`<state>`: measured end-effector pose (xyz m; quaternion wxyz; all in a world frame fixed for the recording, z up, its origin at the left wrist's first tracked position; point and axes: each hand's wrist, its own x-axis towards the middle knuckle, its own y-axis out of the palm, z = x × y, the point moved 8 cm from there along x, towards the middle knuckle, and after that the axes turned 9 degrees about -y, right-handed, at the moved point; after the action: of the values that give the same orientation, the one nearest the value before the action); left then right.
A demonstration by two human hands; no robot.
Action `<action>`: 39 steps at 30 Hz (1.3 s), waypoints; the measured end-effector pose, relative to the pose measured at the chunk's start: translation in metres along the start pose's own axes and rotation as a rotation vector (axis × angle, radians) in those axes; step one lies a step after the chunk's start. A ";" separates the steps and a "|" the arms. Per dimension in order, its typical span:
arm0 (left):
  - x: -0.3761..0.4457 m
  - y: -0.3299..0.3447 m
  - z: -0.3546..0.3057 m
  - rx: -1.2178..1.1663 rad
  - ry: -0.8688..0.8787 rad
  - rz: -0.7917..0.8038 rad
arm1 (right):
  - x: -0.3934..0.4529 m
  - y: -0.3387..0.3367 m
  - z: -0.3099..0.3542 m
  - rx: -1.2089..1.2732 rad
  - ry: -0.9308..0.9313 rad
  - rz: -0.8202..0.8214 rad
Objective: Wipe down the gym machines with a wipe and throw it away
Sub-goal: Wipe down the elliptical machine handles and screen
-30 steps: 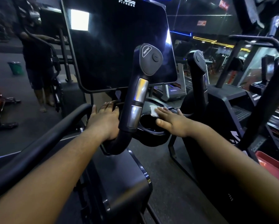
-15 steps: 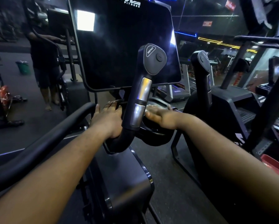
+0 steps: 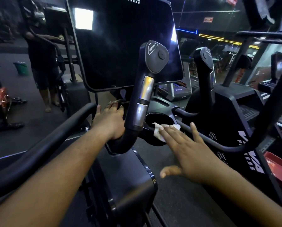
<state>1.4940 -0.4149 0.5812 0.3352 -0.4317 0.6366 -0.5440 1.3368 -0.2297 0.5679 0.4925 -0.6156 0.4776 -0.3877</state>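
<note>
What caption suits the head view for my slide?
Right hand presses a white wipe on the cup holder rim; left hand rests on the console.

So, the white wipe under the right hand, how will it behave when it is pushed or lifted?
The wipe looks crumpled and thin, so it is probably floppy and very light. The right hand presses it with flat fingers on the cup holder rim; pushed, it may bunch or slide. Partly over the opening, it could drop in.

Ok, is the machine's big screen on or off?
Off, it seems: the screen is dark, showing only reflections of lights.
</note>
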 end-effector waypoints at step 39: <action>0.005 0.001 0.001 0.012 0.004 -0.018 | 0.007 0.002 -0.037 0.347 -0.089 -0.208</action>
<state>1.4925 -0.4198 0.5798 0.3316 -0.4344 0.6299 -0.5518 1.3032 -0.2452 0.5739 0.5691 -0.5843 0.3152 -0.4852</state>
